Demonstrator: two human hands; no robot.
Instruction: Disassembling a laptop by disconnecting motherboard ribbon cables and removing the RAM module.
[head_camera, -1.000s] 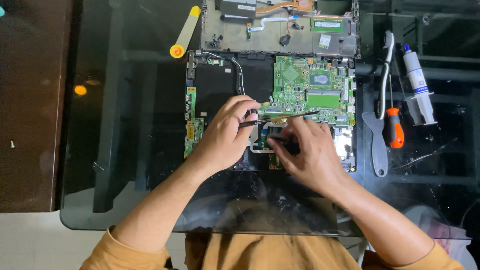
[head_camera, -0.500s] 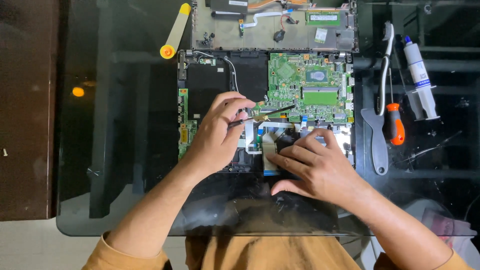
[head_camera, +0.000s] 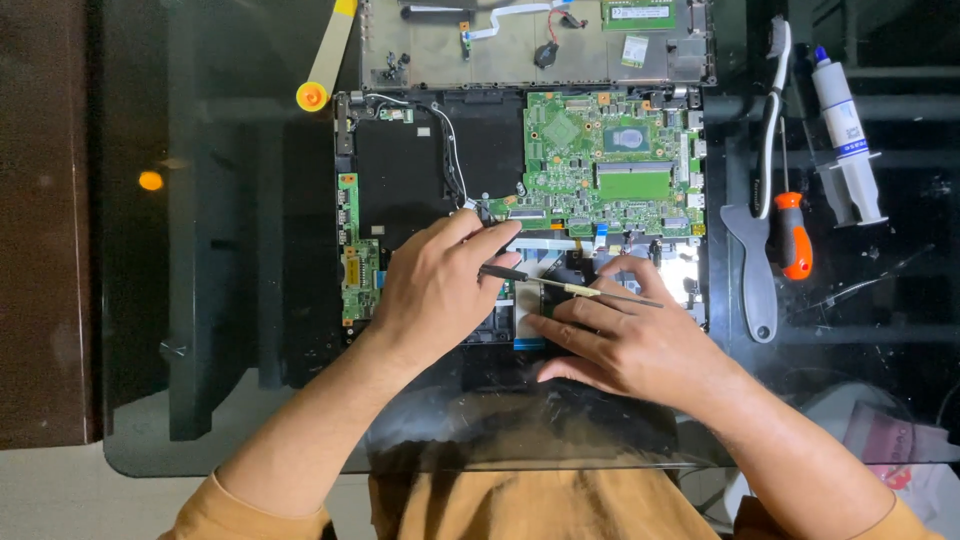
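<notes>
An opened laptop base (head_camera: 400, 180) lies on a dark glass table, its green motherboard (head_camera: 600, 165) exposed at the upper right. My left hand (head_camera: 435, 290) rests on the lower middle of the base and pinches a thin screwdriver (head_camera: 570, 287) that points right. My right hand (head_camera: 630, 335) lies flat beside it, fingers pressing on a small component near the front of the chassis, just under the tool's shaft. What lies beneath the fingers is hidden.
The removed laptop cover (head_camera: 520, 40) sits behind the base. A yellow pry tool (head_camera: 325, 60) lies at the upper left. To the right are a grey spudger (head_camera: 755, 270), an orange-handled screwdriver (head_camera: 793, 235), a white toothbrush (head_camera: 772, 110) and a syringe tube (head_camera: 848, 135).
My right hand has slid down and right, from gripping near the middle to lying flat. The screwdriver has swung from tilted to nearly level. The view shifted a little.
</notes>
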